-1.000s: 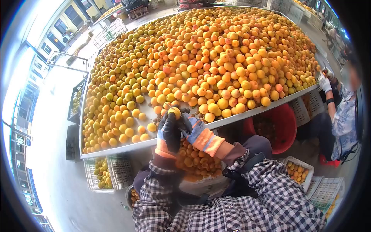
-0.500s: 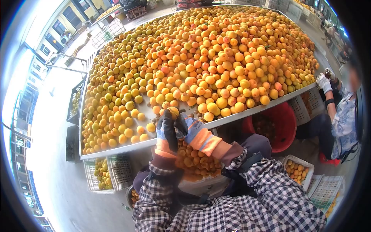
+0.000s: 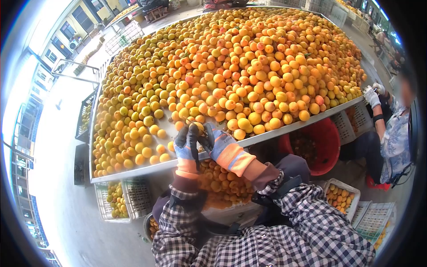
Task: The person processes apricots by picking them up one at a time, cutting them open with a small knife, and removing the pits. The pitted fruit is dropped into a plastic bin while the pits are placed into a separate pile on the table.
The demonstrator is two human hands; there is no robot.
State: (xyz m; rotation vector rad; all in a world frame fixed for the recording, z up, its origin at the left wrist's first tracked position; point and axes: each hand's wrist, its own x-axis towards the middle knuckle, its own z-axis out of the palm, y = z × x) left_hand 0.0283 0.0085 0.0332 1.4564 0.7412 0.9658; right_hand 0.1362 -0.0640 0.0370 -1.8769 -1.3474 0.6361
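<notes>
My left hand [image 3: 187,141], in a black-and-grey glove with an orange cuff, is held at the near edge of the sorting table [image 3: 169,129], its fingers bent together. Whatever it pinches is too small to make out; a thin pale shape shows above the fingertips. Beside it, my right hand [image 3: 215,141], in a matching glove, has its fingers closed on a yellow apricot [image 3: 199,129], partly hidden between the two hands. Behind them a large heap of yellow and orange apricots [image 3: 249,66] covers the table. Below my wrists sits a container of opened-looking, orange apricots [image 3: 222,182].
A red tub [image 3: 327,153] stands under the table's right side. Crates hold fruit at lower left [image 3: 106,202] and lower right [image 3: 353,202]. At the right edge sits a co-worker [image 3: 393,138] wearing white gloves. A dark crate [image 3: 81,164] stands left of the table.
My left hand has shifted slightly left and its fingers have drawn apart from my right hand. The apricot stays between them. The co-worker's hands have moved a little.
</notes>
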